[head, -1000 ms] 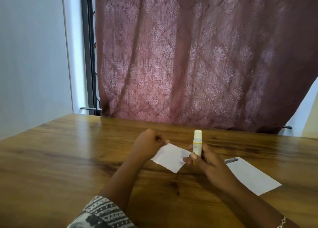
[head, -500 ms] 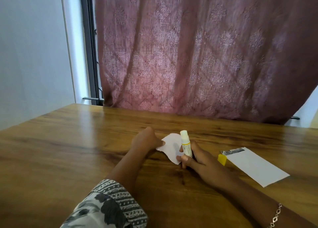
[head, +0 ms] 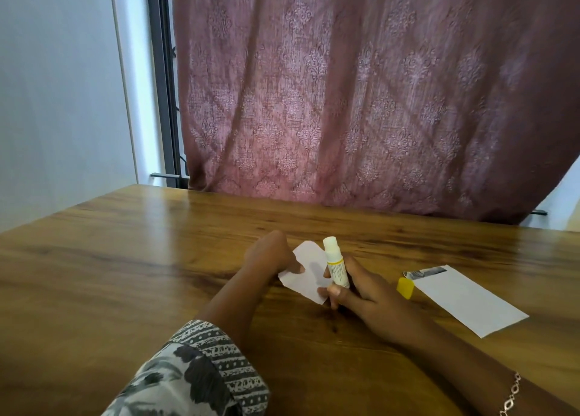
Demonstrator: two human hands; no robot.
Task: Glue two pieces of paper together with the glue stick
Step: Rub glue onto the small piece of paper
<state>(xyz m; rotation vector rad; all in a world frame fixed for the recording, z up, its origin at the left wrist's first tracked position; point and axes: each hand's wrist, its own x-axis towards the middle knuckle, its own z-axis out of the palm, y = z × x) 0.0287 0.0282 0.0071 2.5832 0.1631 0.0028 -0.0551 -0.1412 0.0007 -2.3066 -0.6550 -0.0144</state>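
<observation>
curtain (head: 361,101): i log a mauve patterned drape filling the back of my view, hanging down behind the far edge of the bench.
bench (head: 110,274): glossy wooden top, grain running across; it carries everything listed below.
wall (head: 56,85): pale, at the far left, with a dark window frame (head: 161,79) between it and the curtain.
large paper (head: 467,299): white rectangular sheet lying flat on the bench to the right of the hands, well apart from them; a dark printed strip shows along its far short edge.
sleeve (head: 201,374): grey, black and white patterned cuff on the left forearm, at the bottom of my view.
left hand (head: 270,258): pinching the left edge of the small paper between thumb and fingers; thumb tip lies on the sheet's face.
right hand (head: 364,296): wrapped around the lower barrel of the glue stick, thumb across the front; its fingers also touch the right edge of the small paper.
small paper (head: 309,271): white piece held between both hands, just above the bench, its far end curled upward.
glue stick (head: 335,266): white tube with a yellow band, uncapped, standing nearly upright, tilted slightly left, white tip uppermost.
bracelet (head: 510,396): thin chain on the right wrist, bottom right.
cap (head: 405,287): yellow, resting on the bench touching the near left corner of the large paper.
</observation>
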